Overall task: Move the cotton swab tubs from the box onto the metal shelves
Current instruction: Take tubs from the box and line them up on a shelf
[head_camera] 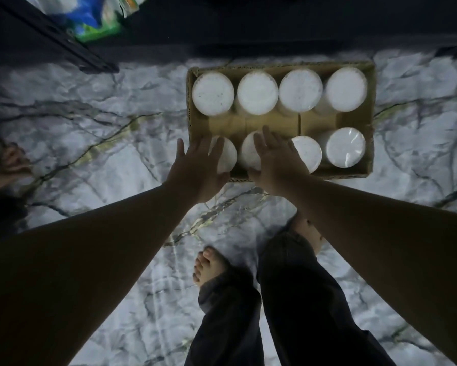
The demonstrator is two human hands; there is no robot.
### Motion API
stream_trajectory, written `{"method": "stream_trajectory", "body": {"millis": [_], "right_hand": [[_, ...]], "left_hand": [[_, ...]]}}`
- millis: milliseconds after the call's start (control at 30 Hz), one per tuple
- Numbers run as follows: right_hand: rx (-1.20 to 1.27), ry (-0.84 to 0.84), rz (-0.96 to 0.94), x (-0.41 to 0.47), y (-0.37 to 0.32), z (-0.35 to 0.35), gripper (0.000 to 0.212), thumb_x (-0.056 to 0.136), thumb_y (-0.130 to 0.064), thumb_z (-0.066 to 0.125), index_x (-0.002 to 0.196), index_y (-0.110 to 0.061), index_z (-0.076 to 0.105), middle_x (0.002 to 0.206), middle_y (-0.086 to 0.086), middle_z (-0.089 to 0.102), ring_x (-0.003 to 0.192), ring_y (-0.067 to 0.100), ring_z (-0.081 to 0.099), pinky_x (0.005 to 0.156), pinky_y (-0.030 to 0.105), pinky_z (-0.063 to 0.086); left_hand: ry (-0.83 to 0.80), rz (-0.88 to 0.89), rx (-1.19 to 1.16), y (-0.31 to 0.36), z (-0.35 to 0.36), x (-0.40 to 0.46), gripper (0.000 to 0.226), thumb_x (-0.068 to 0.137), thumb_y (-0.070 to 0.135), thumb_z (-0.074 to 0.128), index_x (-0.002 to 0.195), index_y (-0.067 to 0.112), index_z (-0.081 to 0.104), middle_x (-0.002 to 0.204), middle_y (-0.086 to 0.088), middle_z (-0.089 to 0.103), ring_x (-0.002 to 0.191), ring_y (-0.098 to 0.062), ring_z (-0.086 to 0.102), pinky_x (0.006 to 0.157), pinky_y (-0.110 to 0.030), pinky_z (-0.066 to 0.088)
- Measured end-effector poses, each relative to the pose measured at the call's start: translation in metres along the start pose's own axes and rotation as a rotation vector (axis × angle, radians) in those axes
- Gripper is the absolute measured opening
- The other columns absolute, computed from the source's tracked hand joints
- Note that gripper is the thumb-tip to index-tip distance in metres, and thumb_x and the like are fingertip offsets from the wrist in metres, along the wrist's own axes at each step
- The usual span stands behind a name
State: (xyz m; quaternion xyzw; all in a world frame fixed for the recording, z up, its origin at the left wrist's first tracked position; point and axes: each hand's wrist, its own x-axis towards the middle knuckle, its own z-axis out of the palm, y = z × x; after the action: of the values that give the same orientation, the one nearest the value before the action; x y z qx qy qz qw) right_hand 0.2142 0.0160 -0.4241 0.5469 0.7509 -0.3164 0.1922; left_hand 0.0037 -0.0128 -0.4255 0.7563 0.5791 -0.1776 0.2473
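Both arms reach down, left hand (199,167) and right hand (276,162) with fingers straight, spread over two near-row tubs (228,157) in the box (370,114).

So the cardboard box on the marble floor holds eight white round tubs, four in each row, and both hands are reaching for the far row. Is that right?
Not quite. The head view shows the left hand and right hand reaching over the near row, not the far one. The rest holds: the brown cardboard box sits on the marble floor with eight white round tubs, four in each row.
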Motion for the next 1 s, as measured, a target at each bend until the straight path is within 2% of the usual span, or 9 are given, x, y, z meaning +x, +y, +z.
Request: {"method": "stream_trajectory", "body": {"millis": [167,267,400,533,700,767,867,933,1000], "right_hand": [[-0.021,0.019,-0.001,0.023,0.006,-0.011,0.090,0.093,-0.053,0.059,0.160,-0.016,0.011,0.167,0.019,0.005,0.154,0.038,0.009,0.123,0.053,0.017],[-0.099,-0.006,-0.004,0.039,0.006,-0.020,0.084,0.093,-0.056,0.056,0.158,-0.018,0.019,0.162,0.025,0.018,0.146,0.045,0.024,0.119,0.056,0.025],[-0.052,-0.068,0.027,0.047,0.005,-0.027,0.084,0.092,-0.059,0.056,0.158,-0.021,0.021,0.161,0.020,0.023,0.139,0.045,0.034,0.112,0.054,0.037],[-0.012,-0.077,0.042,0.044,0.004,-0.030,0.085,0.093,-0.060,0.056,0.160,-0.021,0.019,0.160,0.019,0.027,0.140,0.045,0.032,0.113,0.052,0.035],[0.025,-0.030,0.040,0.030,0.000,-0.039,0.085,0.091,-0.060,0.058,0.158,-0.021,0.023,0.157,0.019,0.032,0.139,0.042,0.034,0.113,0.050,0.036],[0.021,-0.002,0.034,0.018,-0.003,-0.048,0.084,0.092,-0.060,0.058,0.158,-0.022,0.024,0.158,0.020,0.031,0.142,0.042,0.032,0.116,0.050,0.032],[0.002,0.055,0.034,-0.007,-0.009,-0.072,0.085,0.094,-0.060,0.055,0.160,-0.020,0.019,0.163,0.022,0.022,0.150,0.039,0.020,0.122,0.046,0.018],[0.032,0.085,0.055,-0.028,-0.014,-0.092,0.086,0.094,-0.059,0.055,0.161,-0.022,0.017,0.166,0.019,0.015,0.151,0.040,0.016,0.122,0.046,0.018],[0.056,0.097,0.060,-0.052,-0.021,-0.115,0.086,0.093,-0.058,0.056,0.161,-0.024,0.017,0.166,0.017,0.015,0.149,0.042,0.019,0.120,0.046,0.023]], "left_hand": [[0.022,-0.008,-0.042,-0.008,-0.004,0.020,0.088,0.092,0.067,0.047,0.159,0.019,0.013,0.159,-0.018,0.024,0.146,-0.038,0.028,0.121,-0.062,0.013],[-0.011,0.002,-0.074,-0.008,-0.009,0.033,0.089,0.089,0.069,0.049,0.157,0.023,0.016,0.154,-0.020,0.030,0.141,-0.039,0.035,0.121,-0.060,0.016],[-0.013,-0.055,-0.102,-0.008,-0.014,0.044,0.089,0.086,0.072,0.041,0.156,0.021,0.018,0.153,-0.019,0.035,0.141,-0.039,0.036,0.121,-0.059,0.015],[0.007,-0.038,-0.064,-0.007,-0.019,0.042,0.088,0.085,0.071,0.042,0.152,0.017,0.026,0.148,-0.021,0.041,0.137,-0.039,0.039,0.119,-0.057,0.021],[0.029,-0.010,-0.025,-0.006,-0.035,0.030,0.089,0.078,0.074,0.032,0.146,0.017,0.035,0.141,-0.019,0.048,0.128,-0.042,0.046,0.116,-0.056,0.027],[0.020,-0.010,-0.004,-0.006,-0.049,0.023,0.089,0.082,0.073,0.031,0.149,0.015,0.032,0.143,-0.021,0.048,0.131,-0.042,0.043,0.118,-0.057,0.022],[0.014,-0.033,0.006,-0.001,-0.081,0.008,0.086,0.091,0.070,0.037,0.156,0.015,0.021,0.147,-0.028,0.041,0.136,-0.046,0.038,0.121,-0.055,0.014],[0.031,-0.033,0.039,0.006,-0.110,-0.008,0.086,0.093,0.069,0.038,0.157,0.014,0.019,0.145,-0.028,0.043,0.133,-0.045,0.041,0.122,-0.054,0.015],[0.052,-0.028,0.019,0.016,-0.138,-0.028,0.086,0.093,0.068,0.041,0.158,0.016,0.019,0.145,-0.025,0.041,0.132,-0.044,0.041,0.118,-0.053,0.023]]}}
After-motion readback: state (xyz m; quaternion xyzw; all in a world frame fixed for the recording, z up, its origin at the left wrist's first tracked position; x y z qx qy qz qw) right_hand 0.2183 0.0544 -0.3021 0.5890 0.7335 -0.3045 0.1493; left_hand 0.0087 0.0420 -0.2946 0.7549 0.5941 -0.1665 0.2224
